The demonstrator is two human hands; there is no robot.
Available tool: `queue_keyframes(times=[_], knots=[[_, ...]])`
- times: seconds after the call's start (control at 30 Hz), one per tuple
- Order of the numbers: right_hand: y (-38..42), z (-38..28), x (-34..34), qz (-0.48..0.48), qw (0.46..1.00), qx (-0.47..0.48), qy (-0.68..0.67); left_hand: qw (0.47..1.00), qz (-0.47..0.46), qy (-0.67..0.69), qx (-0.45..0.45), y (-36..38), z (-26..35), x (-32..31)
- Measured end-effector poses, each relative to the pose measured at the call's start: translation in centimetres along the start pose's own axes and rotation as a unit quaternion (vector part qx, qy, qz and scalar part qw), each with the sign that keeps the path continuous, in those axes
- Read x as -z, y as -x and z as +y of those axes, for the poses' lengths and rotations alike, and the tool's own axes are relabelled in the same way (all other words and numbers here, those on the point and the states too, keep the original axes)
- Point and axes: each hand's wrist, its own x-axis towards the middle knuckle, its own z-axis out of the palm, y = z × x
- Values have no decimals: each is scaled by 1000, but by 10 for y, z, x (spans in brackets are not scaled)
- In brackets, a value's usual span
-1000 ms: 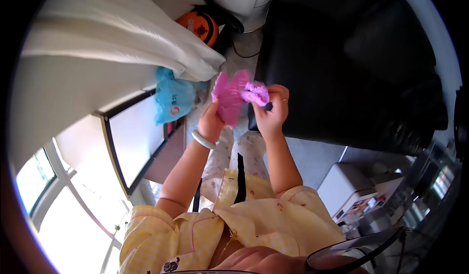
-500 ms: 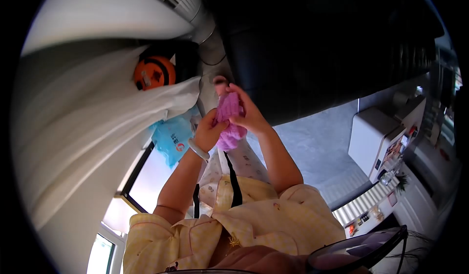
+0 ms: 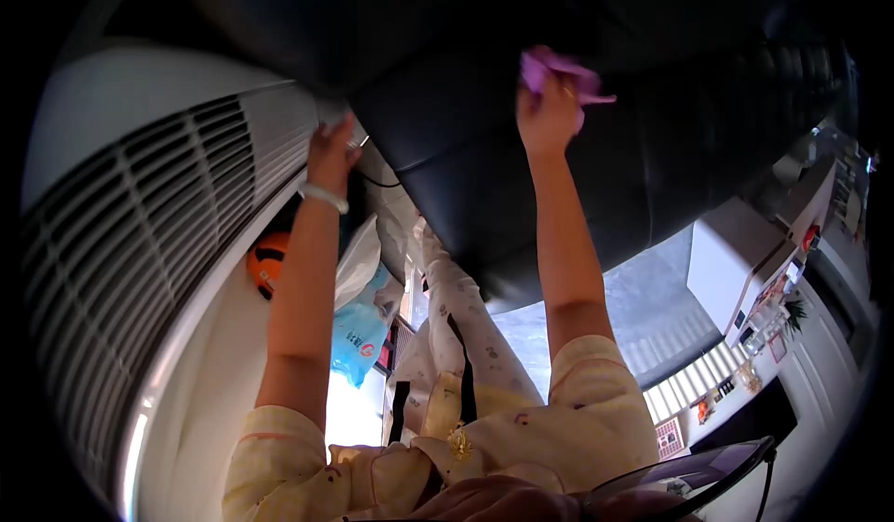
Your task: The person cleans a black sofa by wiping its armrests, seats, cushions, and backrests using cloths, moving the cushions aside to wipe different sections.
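Note:
A pink-purple cloth (image 3: 573, 77) is bunched in my right hand (image 3: 549, 123), its loose end trailing out to the right. That hand reaches far forward over the black leather sofa (image 3: 633, 182), overlapping its dark surface in this view. My left hand (image 3: 332, 157), with a pale band at the wrist, stretches forward between the sofa's corner and the slatted white unit (image 3: 158, 182). Its fingers are apart, with nothing seen in them.
Below my left arm lie an orange-and-black round object (image 3: 267, 263) and a light-blue plastic bag (image 3: 358, 331). A dark cable (image 3: 380, 183) runs near the sofa corner. A white cabinet (image 3: 731, 257) stands at right, beyond the grey floor (image 3: 643, 284).
My hands have parted from being together on the cloth. The right has carried it forward and right over the sofa; the left has moved forward and left. My view has shifted too.

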Motion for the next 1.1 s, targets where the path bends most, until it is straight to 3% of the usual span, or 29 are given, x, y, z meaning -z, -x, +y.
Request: queue_keyframes(times=[0.03,0.1,0.13,0.23,0.3,0.33,0.37,0.4,0.43,0.5,0.57,0.63,0.67,0.73,0.8,0.83,0.87,0.9,0.97,1.0,1.03,1.07,1.1], knots=[[-21,13,-24,-137,985,21,104,998,40,-23,-34,-35,11,-18],[-27,22,-32,-107,965,132,198,978,94,-103,-157,-88,5,-20],[-36,35,-39,-161,965,100,180,979,92,-111,-145,-109,0,-24],[-30,65,-55,-169,965,154,130,963,123,-143,-193,-130,3,-20],[-36,66,-72,-192,964,144,114,928,139,-245,-244,-128,7,-14],[-48,68,-93,-167,975,92,111,944,109,-126,-286,-127,8,-21],[-54,72,-112,-146,983,40,108,945,111,-133,-277,-129,6,-21],[-60,71,-118,-41,990,114,78,956,113,-90,-257,-129,5,-21],[-61,68,-124,-45,990,111,74,964,117,-51,-235,-127,6,-19],[-65,47,-141,-72,996,3,54,959,123,-41,-251,-114,22,-29],[-19,-5,-164,-140,980,141,20,956,126,-28,-265,-111,28,-34],[14,-36,-159,-263,958,111,-9,953,141,-44,-263,-123,30,-27],[69,-66,-146,-220,959,123,-132,953,142,-43,-266,-126,31,-26],[108,-58,-128,-345,921,149,-102,940,135,-56,-307,-135,19,-21],[151,-23,-78,-447,888,104,-39,939,162,-144,-266,-159,-2,17],[170,3,-47,-366,926,90,-21,937,165,-182,-249,-157,-4,11],[204,38,-6,-387,920,45,39,933,167,-219,-231,-156,-5,5],[238,72,36,-409,907,3,101,958,137,-171,-185,-141,5,3],[291,127,143,-379,907,-150,109,979,82,-113,-147,-124,16,-19],[310,143,153,-348,917,-54,189,975,104,-156,-121,-117,21,-20],[337,159,181,-329,917,-109,196,967,120,-202,-94,-114,20,-19],[323,152,199,-322,864,-327,210,949,186,-230,-110,-119,-14,-1],[303,140,216,-289,768,-522,236,958,184,-204,-83,-106,-16,-8]])
